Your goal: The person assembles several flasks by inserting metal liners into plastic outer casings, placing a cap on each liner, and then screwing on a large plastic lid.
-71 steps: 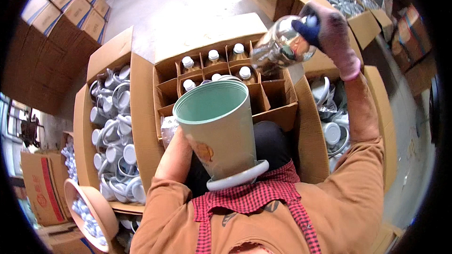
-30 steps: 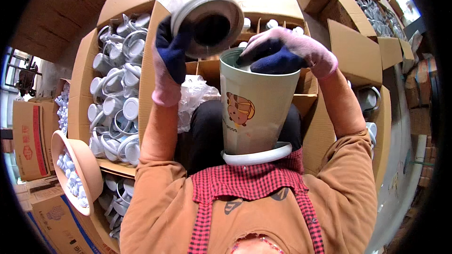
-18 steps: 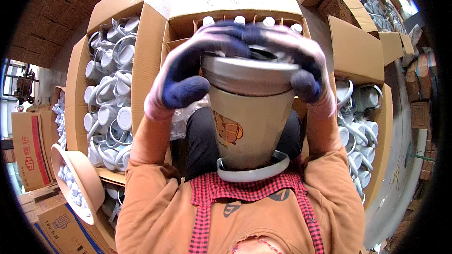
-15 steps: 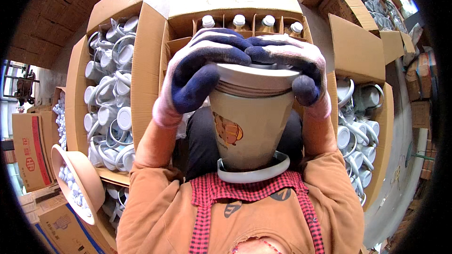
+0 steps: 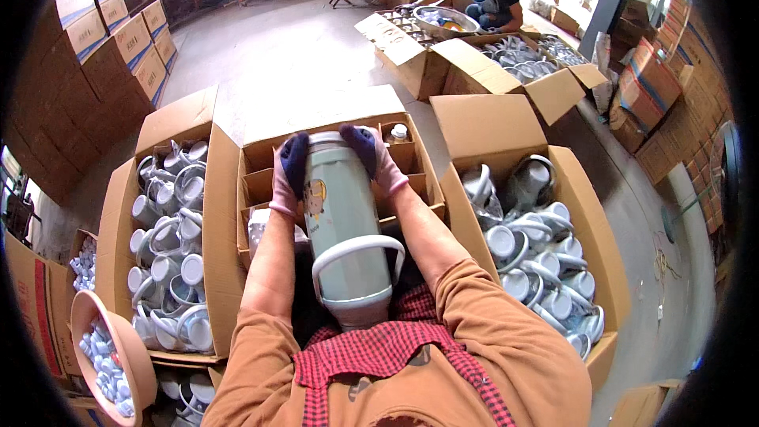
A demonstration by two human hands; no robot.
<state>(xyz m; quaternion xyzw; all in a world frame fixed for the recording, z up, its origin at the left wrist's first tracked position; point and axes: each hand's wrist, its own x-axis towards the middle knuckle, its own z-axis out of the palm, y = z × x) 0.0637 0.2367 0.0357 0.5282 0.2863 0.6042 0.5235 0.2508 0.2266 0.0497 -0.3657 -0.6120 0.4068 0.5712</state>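
A tall grey-green thermos flask (image 5: 345, 202) with a small cartoon print lies tilted before me. Its looped carrying handle (image 5: 360, 243) and narrower end point toward my lap. Both hands wear pale gloves with dark blue palms. At the flask's far, wide end, my left hand (image 5: 291, 170) is closed round the left side and my right hand (image 5: 373, 158) round the right side. Behind it stands a cardboard carton with dividers (image 5: 424, 194). In a far compartment of that carton shows a white-capped bottle (image 5: 398, 135).
Open cartons of grey lids with handles (image 5: 164, 269) flank me left and right (image 5: 545, 262). A peach basin (image 5: 146, 360) of small pale caps is at the lower left. Farther off, a person (image 5: 498, 4) crouches by cartons and another sits on a stool.
The view has lifted and now takes in the floor and people beyond. The flask has tipped away and shows its long side; both hands keep hold of its wide end.
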